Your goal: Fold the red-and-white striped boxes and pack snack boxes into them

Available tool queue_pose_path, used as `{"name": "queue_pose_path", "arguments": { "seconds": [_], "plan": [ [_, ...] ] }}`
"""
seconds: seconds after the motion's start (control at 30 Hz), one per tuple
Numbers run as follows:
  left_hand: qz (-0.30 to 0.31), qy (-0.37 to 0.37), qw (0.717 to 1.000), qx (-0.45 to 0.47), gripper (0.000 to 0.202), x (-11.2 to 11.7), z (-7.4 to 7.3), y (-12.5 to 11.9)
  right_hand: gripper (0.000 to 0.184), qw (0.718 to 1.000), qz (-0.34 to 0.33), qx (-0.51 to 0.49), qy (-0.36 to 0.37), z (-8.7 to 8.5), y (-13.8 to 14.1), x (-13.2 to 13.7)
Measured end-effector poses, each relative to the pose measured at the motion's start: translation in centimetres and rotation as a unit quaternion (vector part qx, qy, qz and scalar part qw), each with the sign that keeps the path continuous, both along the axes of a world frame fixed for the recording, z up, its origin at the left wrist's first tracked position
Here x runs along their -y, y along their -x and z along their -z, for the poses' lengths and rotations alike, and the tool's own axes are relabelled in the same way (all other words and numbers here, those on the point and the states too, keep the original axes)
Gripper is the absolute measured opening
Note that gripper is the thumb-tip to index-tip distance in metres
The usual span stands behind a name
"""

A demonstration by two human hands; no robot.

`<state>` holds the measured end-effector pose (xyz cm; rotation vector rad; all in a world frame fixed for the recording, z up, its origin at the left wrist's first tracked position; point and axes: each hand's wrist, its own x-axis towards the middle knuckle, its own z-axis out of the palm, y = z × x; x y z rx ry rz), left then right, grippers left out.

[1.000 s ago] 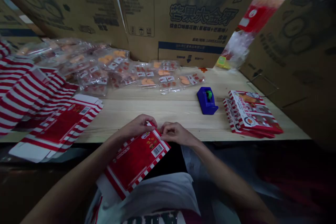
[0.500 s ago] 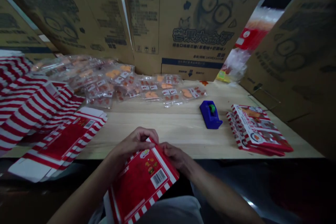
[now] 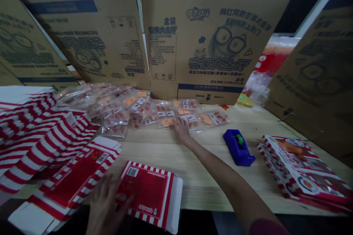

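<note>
A flat printed red-and-white box blank (image 3: 145,191) lies on the wooden table (image 3: 198,180), its barcode side up. My left hand (image 3: 106,205) rests open at its left edge, fingers spread, beside a stack of similar blanks (image 3: 73,176). My right hand (image 3: 182,131) stretches forward, its fingertips on clear sealed packets of orange sweets (image 3: 168,119). Those packets lie in an overlapping heap across the back of the table. Nothing shows in either hand.
A blue tape dispenser (image 3: 238,147) stands right of my right forearm. Assembled-looking printed boxes (image 3: 299,172) lie stacked at the right. Red-striped blanks (image 3: 35,136) pile up at the left. Printed cardboard sheets (image 3: 212,36) stand along the back and sides.
The box blank has left my hands and lies flat on the table. My right hand has reached forward to the packets, my left hand has dropped to the blank's left edge, and the view has tilted up.
</note>
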<state>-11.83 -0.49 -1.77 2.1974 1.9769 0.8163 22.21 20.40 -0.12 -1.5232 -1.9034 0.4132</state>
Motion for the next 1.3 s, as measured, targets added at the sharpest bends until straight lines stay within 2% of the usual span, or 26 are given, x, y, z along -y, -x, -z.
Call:
{"name": "queue_pose_path", "arguments": {
  "seconds": [0.07,0.13,0.17,0.23,0.3,0.4,0.47,0.5,0.53,0.6,0.67,0.7,0.77,0.83,0.9,1.0,1.1,1.13,1.2,1.3],
  "plan": [
    [0.107,0.044,0.986,-0.12,0.083,-0.4,-0.3,-1.2,0.044,0.999,-0.013,0.033,-0.014,0.0,0.2,-1.3],
    [0.197,0.122,0.952,-0.199,0.116,-1.3,-1.2,-2.9,0.035,0.998,-0.027,0.052,-0.031,0.1,0.1,-1.5],
    [0.229,0.159,0.934,-0.225,0.126,-1.8,-1.7,-3.7,0.032,0.997,-0.032,0.058,-0.042,0.1,0.0,-1.2],
    [0.279,0.216,0.9,-0.255,0.134,-2.8,-2.9,-5.1,0.03,0.995,-0.029,0.06,-0.073,-0.4,-0.4,0.0],
    [0.317,0.252,0.876,-0.261,0.131,-3.6,-4.1,-6.3,0.027,0.992,-0.006,0.052,-0.111,-1.7,-1.2,1.9],
    [0.341,0.284,0.857,-0.261,0.126,-4.1,-5.5,-7.3,0.024,0.972,0.071,-0.008,-0.223,-5.9,-3.5,5.0],
    [0.341,0.282,0.858,-0.261,0.125,-4.0,-5.9,-7.7,0.02,0.947,0.111,-0.052,-0.297,-9.6,-5.7,6.6],
    [0.335,0.273,0.864,-0.26,0.125,-3.8,-5.9,-7.7,0.019,0.94,0.12,-0.069,-0.312,-11.4,-6.8,7.1],
    [0.325,0.259,0.872,-0.257,0.125,-3.5,-5.8,-7.7,0.018,0.942,0.111,-0.083,-0.307,-13.1,-7.9,7.6],
    [0.298,0.228,0.892,-0.251,0.12,-2.9,-5.4,-7.5,0.016,0.963,0.052,-0.1,-0.243,-15.6,-9.6,8.1],
    [0.264,0.2,0.911,-0.246,0.113,-2.3,-4.8,-7.3,0.017,0.987,-0.043,-0.081,-0.135,-16.2,-10.4,8.2],
    [0.248,0.188,0.919,-0.241,0.11,-2.0,-4.6,-7.2,0.017,0.991,-0.09,-0.054,-0.079,-15.8,-10.3,8.2],
    [0.226,0.169,0.932,-0.228,0.105,-1.6,-4.4,-7.3,0.018,0.989,-0.147,0.03,0.011,-13.9,-9.2,8.3],
    [0.221,0.156,0.939,-0.212,0.104,-1.3,-4.4,-7.5,0.018,0.98,-0.161,0.101,0.057,-11.0,-7.4,8.6],
    [0.223,0.145,0.943,-0.202,0.103,-1.2,-4.5,-7.9,0.022,0.976,-0.157,0.13,0.074,-8.0,-5.3,9.1],
    [0.212,0.124,0.947,-0.207,0.103,-1.0,-4.7,-8.7,0.023,0.975,-0.165,0.121,0.085,-4.8,-2.5,9.9],
    [0.2,0.113,0.949,-0.216,0.105,-0.9,-4.6,-9.7,0.016,0.977,-0.17,0.099,0.084,-2.9,-0.4,10.9],
    [0.202,0.115,0.949,-0.215,0.107,-0.9,-4.6,-10.0,0.02,0.978,-0.169,0.087,0.083,-2.5,0.1,11.2],
    [0.205,0.124,0.949,-0.206,0.11,-0.9,-4.3,-10.5,0.031,0.987,-0.13,0.032,0.092,-1.5,0.6,11.8],
    [0.203,0.127,0.952,-0.189,0.111,-0.9,-3.9,-10.7,0.024,0.99,-0.029,-0.066,0.119,0.0,-0.2,12.3]
  ]
}}
